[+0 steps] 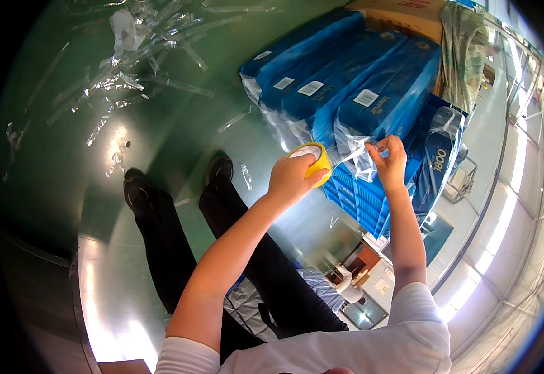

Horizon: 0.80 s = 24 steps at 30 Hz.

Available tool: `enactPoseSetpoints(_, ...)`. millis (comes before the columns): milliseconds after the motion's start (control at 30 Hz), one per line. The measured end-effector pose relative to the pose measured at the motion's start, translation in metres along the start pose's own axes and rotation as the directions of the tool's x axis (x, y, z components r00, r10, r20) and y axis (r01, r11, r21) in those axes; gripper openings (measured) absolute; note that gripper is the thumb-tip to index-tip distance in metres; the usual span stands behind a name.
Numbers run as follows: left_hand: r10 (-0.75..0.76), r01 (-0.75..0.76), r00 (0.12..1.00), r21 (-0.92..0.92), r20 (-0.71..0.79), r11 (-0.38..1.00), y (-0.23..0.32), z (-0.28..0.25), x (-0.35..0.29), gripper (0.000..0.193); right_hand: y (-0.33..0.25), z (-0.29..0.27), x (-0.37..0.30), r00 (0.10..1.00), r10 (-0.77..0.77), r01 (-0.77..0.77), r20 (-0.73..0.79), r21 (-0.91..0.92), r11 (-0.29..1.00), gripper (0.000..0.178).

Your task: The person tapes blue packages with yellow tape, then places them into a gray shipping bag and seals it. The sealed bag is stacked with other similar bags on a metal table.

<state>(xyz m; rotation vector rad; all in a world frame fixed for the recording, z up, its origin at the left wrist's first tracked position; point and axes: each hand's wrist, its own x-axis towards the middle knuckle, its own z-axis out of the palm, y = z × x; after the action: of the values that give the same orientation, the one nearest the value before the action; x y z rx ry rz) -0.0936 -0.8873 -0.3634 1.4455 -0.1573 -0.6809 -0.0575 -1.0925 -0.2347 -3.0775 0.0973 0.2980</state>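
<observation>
Left hand [289, 179] gripping yellow tape roll [322, 163] (white core [308, 150]), right hand [392, 164] pinching clear film [360, 151]

We hold a yellow tape roll [321, 167] in our left hand [291, 179], and our right hand [391, 163] pinches clear material, film or tape, near the ends of several long blue packages [399, 78] in clear wrap. We see a blue slatted crate [356, 201] below our hands; loose clear strips [119, 82] litter the green floor [41, 134] beyond our black shoes [137, 194].
</observation>
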Motion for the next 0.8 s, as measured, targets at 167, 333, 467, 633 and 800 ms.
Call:
enactPoseSetpoints(167,-0.108,0.118,0.985,-0.071,0.132,0.990,0.004,-0.003,-0.013,0.033,-0.019,-0.003,-0.013,1.000,-0.030,0.030,0.005,0.013,0.999,0.025)
enactPoseSetpoints(333,-0.058,0.095,0.984,-0.222,0.167,0.971,-0.008,-0.019,-0.043,0.026,-0.075,-0.032,-0.074,0.937,-0.341,0.318,0.074,0.220,0.922,0.027)
enactPoseSetpoints(467,-0.175,0.191,0.981,-0.264,0.084,0.945,-0.011,-0.014,-0.051,0.016,-0.099,-0.042,-0.147,0.869,-0.442,0.310,0.222,0.453,0.836,0.023)
enactPoseSetpoints(633,-0.023,0.031,0.991,0.066,-0.129,0.997,0.031,-0.005,-0.021,0.010,-0.107,-0.044,-0.205,0.891,-0.311,0.108,0.332,0.510,0.853,0.021)
enactPoseSetpoints(800,0.363,-0.270,0.911,0.383,-0.194,0.883,0.073,0.022,0.047,0.018,-0.095,-0.044,-0.251,0.921,-0.124,-0.100,0.369,0.531,0.841,0.022)
